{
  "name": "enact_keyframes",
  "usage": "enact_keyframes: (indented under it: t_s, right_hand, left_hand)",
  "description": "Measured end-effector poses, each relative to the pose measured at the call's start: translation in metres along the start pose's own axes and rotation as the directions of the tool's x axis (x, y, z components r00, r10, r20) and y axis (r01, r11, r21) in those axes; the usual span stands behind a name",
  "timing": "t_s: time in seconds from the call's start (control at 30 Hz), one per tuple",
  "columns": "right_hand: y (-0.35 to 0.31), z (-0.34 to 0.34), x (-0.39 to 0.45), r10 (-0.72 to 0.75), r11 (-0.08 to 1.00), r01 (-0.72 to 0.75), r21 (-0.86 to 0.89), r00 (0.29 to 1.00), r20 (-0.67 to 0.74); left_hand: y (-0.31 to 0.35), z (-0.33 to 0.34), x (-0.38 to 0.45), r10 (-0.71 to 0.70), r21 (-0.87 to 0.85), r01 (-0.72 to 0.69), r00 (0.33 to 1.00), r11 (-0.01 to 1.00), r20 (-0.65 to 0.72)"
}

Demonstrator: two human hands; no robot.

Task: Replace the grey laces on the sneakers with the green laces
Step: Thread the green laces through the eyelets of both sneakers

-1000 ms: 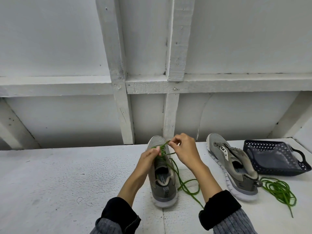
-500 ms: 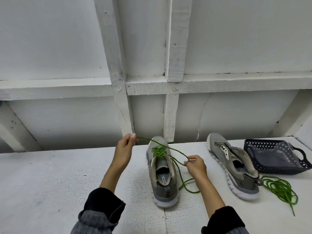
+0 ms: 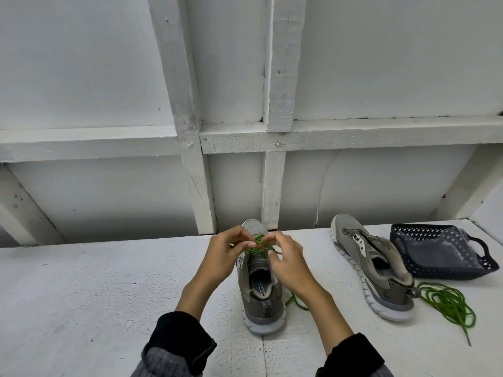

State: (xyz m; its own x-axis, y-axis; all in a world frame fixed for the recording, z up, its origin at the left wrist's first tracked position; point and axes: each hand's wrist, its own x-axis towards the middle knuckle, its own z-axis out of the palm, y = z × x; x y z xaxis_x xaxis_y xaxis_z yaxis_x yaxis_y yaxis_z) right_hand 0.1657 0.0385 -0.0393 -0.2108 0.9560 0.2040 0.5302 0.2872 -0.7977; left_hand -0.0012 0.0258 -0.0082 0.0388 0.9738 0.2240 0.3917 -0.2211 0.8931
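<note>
white table point(image 3: 81, 295) | grey sneaker point(image 3: 261, 300) upright | green lace point(image 3: 258, 244) half-threaded, pinched by both hands

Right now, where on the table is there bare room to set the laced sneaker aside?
The widest bare patch of table lies left of the left hand. A narrower strip runs between the sneaker being laced and the second sneaker. The right end is crowded: the dark basket and the loose green lace.

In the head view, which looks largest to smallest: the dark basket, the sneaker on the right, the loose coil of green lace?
1. Sneaker on the right and dark basket: look alike, unsure.
2. Coil of green lace: smallest.
</note>
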Motion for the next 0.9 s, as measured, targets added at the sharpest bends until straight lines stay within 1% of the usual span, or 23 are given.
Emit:
enact_keyframes:
  t_s: [0.07,0.17,0.23,0.3,0.4,0.47,0.57,0.63,0.7,0.77,0.9]
  right_hand:
    - [0.001,0.002,-0.003,0.042,0.999,-0.042,0.027,0.999,0.012]
    - [0.004,-0.001,-0.008,0.064,0.991,-0.055,0.123,0.995,-0.073]
    - [0.005,-0.004,-0.008,0.077,0.991,-0.061,0.117,0.988,-0.133]
    - [0.006,-0.005,-0.007,0.091,0.990,-0.072,0.119,0.983,-0.162]
    - [0.006,-0.005,-0.005,0.121,0.988,-0.097,0.123,0.971,-0.204]
    - [0.005,-0.006,-0.004,0.107,0.990,-0.090,0.108,0.979,-0.172]
    - [-0.001,-0.006,-0.005,0.062,0.981,-0.059,0.183,0.998,-0.007]
    - [-0.004,-0.004,-0.005,0.054,0.973,-0.063,0.223,0.997,0.048]
    - [-0.004,-0.003,-0.004,0.059,0.982,-0.071,0.176,0.996,0.073]
    - [-0.001,-0.001,-0.005,0.068,0.987,-0.079,0.140,0.994,0.082]
    - [0.005,0.002,-0.006,0.110,0.990,-0.111,0.088,0.994,0.011]
  left_hand:
    - [-0.002,0.001,-0.001,-0.002,0.030,0.002,1.000,1.000,-0.030]
    - [-0.009,-0.002,-0.003,-0.041,0.055,0.045,0.997,0.997,-0.067]
    - [-0.014,-0.005,-0.004,-0.077,0.042,0.080,0.996,0.996,-0.054]
    - [-0.016,-0.006,-0.005,-0.108,0.025,0.110,0.993,0.994,-0.043]
    - [-0.017,-0.003,-0.005,-0.147,0.014,0.150,0.982,0.989,-0.117]
    - [-0.017,0.000,-0.005,-0.150,0.026,0.157,0.973,0.987,-0.173]
    - [-0.018,0.003,-0.003,-0.143,0.048,0.153,0.974,0.987,-0.174]
    - [-0.020,0.004,-0.004,-0.146,0.031,0.154,0.973,0.988,-0.177]
    - [-0.022,0.005,-0.004,-0.166,0.014,0.171,0.973,0.985,-0.163]
    - [-0.025,0.005,-0.005,-0.197,0.014,0.200,0.973,0.980,-0.120]
    - [-0.038,0.004,-0.011,-0.301,0.005,0.302,0.952,0.953,-0.048]
